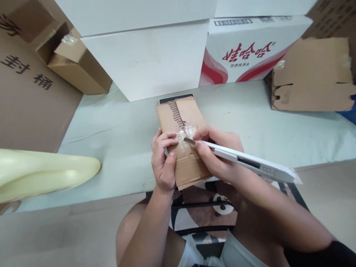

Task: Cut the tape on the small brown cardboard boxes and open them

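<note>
A small flat cardboard box lies at the table's near edge, tilted a little. Torn brown corrugation runs along its upper face, and crumpled clear tape covers its middle. My left hand grips the box's left side, thumb and fingers on top. In my right hand is a white utility knife, held like a pen with its blade out. The blade tip touches or hovers just over the tape; I cannot tell which. Under the box's far end shows the edge of a dark, white-rimmed flat object.
White cartons and a red-and-white carton stand along the back. An open cardboard box is at the left, a folded one at the right. A pale yellow smooth object juts in from the left over the table.
</note>
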{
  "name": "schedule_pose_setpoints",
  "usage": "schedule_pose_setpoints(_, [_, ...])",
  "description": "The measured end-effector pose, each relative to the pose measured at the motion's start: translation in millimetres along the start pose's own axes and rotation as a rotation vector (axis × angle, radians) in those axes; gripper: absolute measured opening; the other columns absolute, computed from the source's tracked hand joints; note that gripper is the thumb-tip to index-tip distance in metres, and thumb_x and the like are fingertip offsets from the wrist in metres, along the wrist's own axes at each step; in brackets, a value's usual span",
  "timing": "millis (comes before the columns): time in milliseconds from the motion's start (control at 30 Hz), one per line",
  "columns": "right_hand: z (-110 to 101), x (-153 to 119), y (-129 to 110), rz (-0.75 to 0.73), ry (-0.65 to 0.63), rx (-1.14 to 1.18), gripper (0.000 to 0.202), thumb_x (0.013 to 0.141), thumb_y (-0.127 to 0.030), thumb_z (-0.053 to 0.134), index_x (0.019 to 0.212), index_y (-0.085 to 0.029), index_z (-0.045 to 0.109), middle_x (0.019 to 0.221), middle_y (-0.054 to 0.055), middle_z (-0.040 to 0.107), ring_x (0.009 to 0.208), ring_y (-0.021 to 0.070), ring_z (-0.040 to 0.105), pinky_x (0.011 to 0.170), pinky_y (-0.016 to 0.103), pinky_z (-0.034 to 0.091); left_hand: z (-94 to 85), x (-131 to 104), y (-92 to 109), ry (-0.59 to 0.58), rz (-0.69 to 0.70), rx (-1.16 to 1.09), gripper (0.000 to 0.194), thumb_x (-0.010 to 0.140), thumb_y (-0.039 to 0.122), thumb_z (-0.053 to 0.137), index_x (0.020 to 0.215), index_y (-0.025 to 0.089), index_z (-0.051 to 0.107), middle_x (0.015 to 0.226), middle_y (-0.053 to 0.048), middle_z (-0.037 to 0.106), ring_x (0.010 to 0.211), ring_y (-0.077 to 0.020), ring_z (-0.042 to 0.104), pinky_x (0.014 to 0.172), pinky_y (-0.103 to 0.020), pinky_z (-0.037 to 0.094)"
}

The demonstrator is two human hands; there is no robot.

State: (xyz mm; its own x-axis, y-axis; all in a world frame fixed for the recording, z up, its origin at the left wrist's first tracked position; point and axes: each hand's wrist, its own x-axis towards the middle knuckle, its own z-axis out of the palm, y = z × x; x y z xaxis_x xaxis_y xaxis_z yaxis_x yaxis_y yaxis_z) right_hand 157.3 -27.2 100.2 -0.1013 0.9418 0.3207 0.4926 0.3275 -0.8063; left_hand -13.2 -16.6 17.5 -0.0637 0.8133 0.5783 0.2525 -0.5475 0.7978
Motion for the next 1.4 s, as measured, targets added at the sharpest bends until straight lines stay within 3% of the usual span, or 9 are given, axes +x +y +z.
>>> schedule_pose_setpoints(967, [0.4, -0.4, 1.4, -0.027, 0.003, -0.012, 0.012, 0.094, -0.027, 0.056, 0.088, -0.021, 0.064, 0.060, -0.007, 0.057, 0.050, 0.0084, 0.048, 0.054, 0.024, 0.038, 0.9, -0.7, 0.1, 0.005, 0.006, -0.023, 0.018, 0.099, 0.036, 0.054, 0.106, 0.028, 0.069, 0.123, -0.003, 0.074, 0.125, -0.0264, 0.065, 0.129, -0.055, 0.036])
schedule_pose_setpoints(1233, [-1.4, -1.6, 2.5, -0.123, -0.028, 0.006, 0.007, 0.086, -0.023, 0.055, 0.088, -0.022, 0.062, 0.065, -0.004, 0.063, 0.053, 0.0096, 0.051, 0.056, 0.024, 0.040, 0.3, -0.2, 0.4, -0.012, 0.014, -0.012, 0.020, 0.101, 0.037, 0.052, 0.106, 0.028, 0.068, 0.123, -0.004, 0.073, 0.124, -0.0266, 0.066, 0.129, -0.056, 0.036])
schedule_pose_setpoints(1400, [0.1, -2.4, 2.8, -0.083, 0.002, -0.045, 0.010, 0.087, -0.022, 0.053, 0.091, -0.022, 0.063, 0.067, -0.004, 0.065, 0.053, 0.0100, 0.052, 0.057, 0.025, 0.041, 0.3, -0.3, -0.4, -0.003, 0.008, -0.052, 0.018, 0.099, 0.034, 0.055, 0.107, 0.028, 0.070, 0.124, -0.003, 0.074, 0.125, -0.0250, 0.065, 0.130, -0.052, 0.034])
